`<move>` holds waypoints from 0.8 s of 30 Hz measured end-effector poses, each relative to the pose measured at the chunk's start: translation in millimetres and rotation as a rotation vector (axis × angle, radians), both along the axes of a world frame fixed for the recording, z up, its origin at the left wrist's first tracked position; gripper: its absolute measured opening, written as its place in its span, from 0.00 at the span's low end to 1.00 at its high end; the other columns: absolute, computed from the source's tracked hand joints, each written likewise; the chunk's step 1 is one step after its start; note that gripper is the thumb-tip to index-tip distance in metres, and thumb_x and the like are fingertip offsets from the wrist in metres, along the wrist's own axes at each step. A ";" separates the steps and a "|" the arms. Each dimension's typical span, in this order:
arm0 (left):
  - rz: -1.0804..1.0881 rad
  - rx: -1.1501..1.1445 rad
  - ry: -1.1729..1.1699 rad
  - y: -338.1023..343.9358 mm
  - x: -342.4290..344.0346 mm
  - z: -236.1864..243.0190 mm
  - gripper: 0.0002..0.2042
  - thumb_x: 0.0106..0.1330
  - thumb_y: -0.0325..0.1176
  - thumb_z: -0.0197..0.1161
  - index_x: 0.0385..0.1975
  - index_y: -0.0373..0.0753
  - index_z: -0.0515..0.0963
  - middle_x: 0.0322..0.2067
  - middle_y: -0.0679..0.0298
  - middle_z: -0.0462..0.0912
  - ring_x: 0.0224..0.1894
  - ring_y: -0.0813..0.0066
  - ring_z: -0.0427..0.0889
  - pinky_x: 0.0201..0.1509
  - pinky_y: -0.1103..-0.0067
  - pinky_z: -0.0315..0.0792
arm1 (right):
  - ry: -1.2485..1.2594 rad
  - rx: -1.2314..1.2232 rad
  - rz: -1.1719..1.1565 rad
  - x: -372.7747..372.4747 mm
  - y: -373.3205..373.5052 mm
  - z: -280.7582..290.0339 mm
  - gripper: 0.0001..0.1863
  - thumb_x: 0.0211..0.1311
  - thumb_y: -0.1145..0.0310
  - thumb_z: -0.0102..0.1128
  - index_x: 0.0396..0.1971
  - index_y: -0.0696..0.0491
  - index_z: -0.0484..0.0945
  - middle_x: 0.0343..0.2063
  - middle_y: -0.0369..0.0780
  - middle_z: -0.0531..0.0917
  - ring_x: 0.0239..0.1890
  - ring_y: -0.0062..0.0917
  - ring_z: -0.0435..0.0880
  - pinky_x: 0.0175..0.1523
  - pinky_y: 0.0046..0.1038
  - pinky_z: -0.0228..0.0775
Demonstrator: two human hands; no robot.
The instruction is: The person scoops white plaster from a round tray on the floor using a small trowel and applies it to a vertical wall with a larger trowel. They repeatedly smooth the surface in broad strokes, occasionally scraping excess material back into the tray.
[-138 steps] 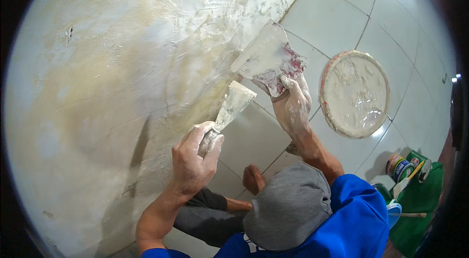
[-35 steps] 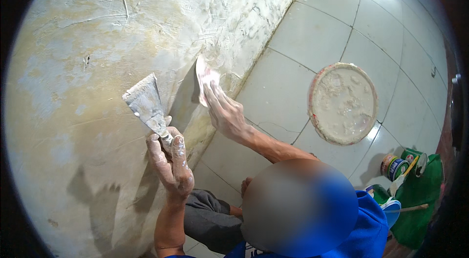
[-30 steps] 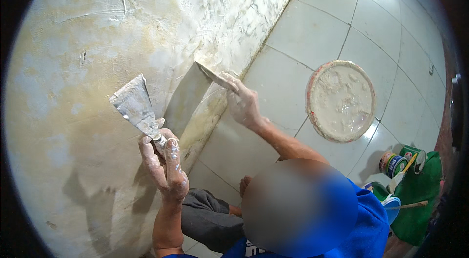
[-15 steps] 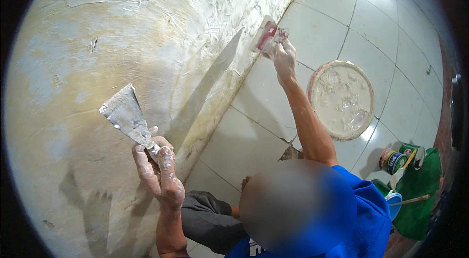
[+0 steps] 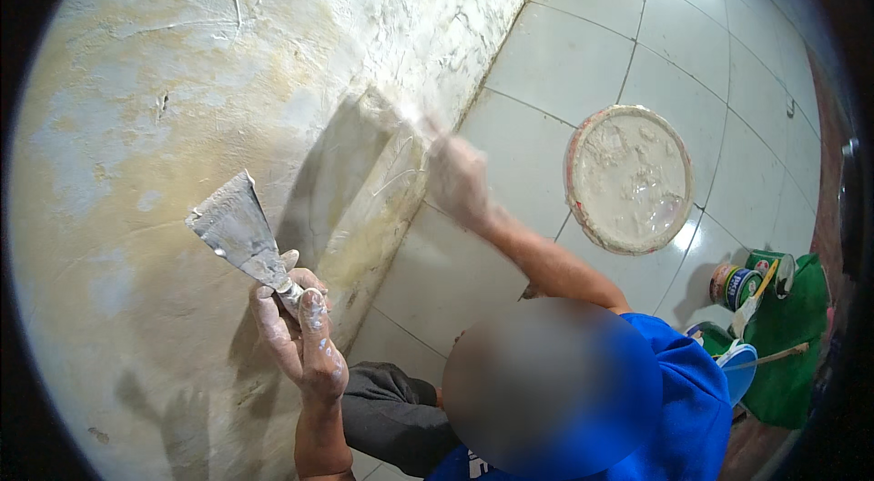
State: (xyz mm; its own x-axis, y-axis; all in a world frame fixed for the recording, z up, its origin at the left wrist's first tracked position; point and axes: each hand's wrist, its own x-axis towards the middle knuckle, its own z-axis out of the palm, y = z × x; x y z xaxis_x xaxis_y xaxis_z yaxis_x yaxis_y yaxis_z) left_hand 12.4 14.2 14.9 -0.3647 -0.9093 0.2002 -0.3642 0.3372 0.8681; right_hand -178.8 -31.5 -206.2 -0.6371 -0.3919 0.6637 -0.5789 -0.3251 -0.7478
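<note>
My left hand (image 5: 302, 326), smeared with white, is closed round the handle of a wide putty knife (image 5: 238, 231). Its metal blade points up and left in front of the patchy wall (image 5: 209, 117). At the lower wall edge, my right hand (image 5: 460, 179) is blurred by motion, its fingers wrapped round a putty spreader (image 5: 417, 115) whose blade shows only as a smear against the wall. To the right of that hand, a round tub (image 5: 571, 176) full of off-white putty (image 5: 628, 173) stands on the floor.
Pale floor tiles (image 5: 555, 44) meet the wall along a slanting edge. At the right lie small cans (image 5: 734, 286), a yellow-handled brush (image 5: 752, 306), a blue round lid or container (image 5: 742, 374), a stick (image 5: 778, 354) and green sheeting (image 5: 790, 326). A bent grey-trousered leg (image 5: 391, 408) is below.
My right hand has swept left and down along the wall's foot with the spreader, from further up beside the floor edge. My left hand keeps the putty knife in nearly the same place.
</note>
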 end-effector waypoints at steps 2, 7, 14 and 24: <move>0.018 0.035 -0.014 3.8 0.4 6.2 0.20 0.70 0.32 0.54 0.58 0.30 0.67 0.34 0.64 0.73 0.33 0.84 0.64 0.38 0.84 0.61 | -0.219 0.078 -0.061 -53.4 -14.6 -19.5 0.26 0.64 0.79 0.49 0.63 0.59 0.71 0.34 0.57 0.83 0.30 0.39 0.86 0.34 0.37 0.77; -0.007 -0.007 0.027 1.9 14.5 2.5 0.19 0.70 0.31 0.55 0.59 0.33 0.66 0.35 0.67 0.72 0.29 0.88 0.64 0.22 0.93 0.48 | -0.382 0.206 -0.119 -89.5 -48.4 -45.5 0.22 0.65 0.78 0.49 0.58 0.58 0.77 0.35 0.55 0.84 0.32 0.41 0.87 0.38 0.37 0.77; -0.013 0.044 0.004 0.0 -0.4 -17.4 0.20 0.70 0.32 0.55 0.59 0.31 0.66 0.34 0.65 0.72 0.32 0.84 0.65 0.33 0.87 0.58 | 0.034 0.025 0.177 52.1 13.1 -9.3 0.30 0.55 0.81 0.60 0.62 0.58 0.74 0.51 0.54 0.83 0.47 0.43 0.86 0.47 0.35 0.81; 0.043 0.037 -0.044 -0.5 4.8 -1.6 0.20 0.69 0.33 0.55 0.57 0.31 0.66 0.33 0.64 0.73 0.32 0.83 0.66 0.36 0.85 0.61 | -1.081 -0.273 0.281 -100.2 1.3 -43.8 0.16 0.74 0.69 0.50 0.55 0.57 0.78 0.41 0.35 0.83 0.39 0.19 0.80 0.46 0.25 0.75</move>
State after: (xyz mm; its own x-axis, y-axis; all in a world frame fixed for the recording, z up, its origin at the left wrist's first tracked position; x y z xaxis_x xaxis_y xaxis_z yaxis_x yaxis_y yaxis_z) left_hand 17.2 13.8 13.3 -0.3328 -0.9308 0.1511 -0.4161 0.2887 0.8623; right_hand -279.0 -30.2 -250.0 -0.8380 -0.5379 -0.0920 0.4413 -0.5689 -0.6940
